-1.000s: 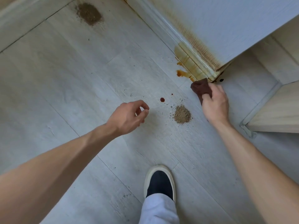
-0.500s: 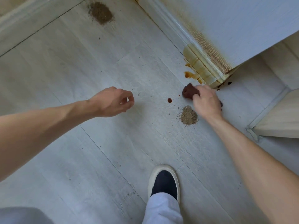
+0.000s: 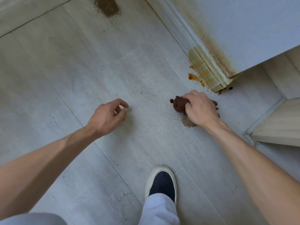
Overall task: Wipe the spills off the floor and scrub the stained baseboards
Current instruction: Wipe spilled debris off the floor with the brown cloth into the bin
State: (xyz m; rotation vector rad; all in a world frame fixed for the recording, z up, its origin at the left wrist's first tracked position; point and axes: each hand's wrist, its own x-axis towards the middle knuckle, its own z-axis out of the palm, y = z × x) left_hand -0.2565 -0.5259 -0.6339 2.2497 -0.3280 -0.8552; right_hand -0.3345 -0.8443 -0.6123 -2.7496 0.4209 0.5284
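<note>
Two hands are visible in the head view, the only view supplied; the right hand (image 3: 200, 108) has its fingers curled round a bunched dark brown cloth (image 3: 179, 104) and presses it onto the floor (image 3: 81, 70), so its grip is pinching the cloth; the left hand (image 3: 108, 116) hovers above the floor with fingers loosely curled, holding nothing. The cloth's leading edge touches a small red drop (image 3: 171, 100); a tan powder pile (image 3: 188, 121) lies just beside the right wrist, partly hidden by it; a second, darker powder pile (image 3: 108, 7) lies well apart at the top edge. An orange spill (image 3: 194, 77) sits on the floor against the stained baseboard (image 3: 204, 69), near the cloth but not touched by it. Risk assessment: a damp cloth dragged through the tan powder would probably smear it into paste; the heel of the right hand could scatter the pile; wiping the red drop sideways may streak it across the plank; carrying residue to the baseboard could spread the stain.
</note>
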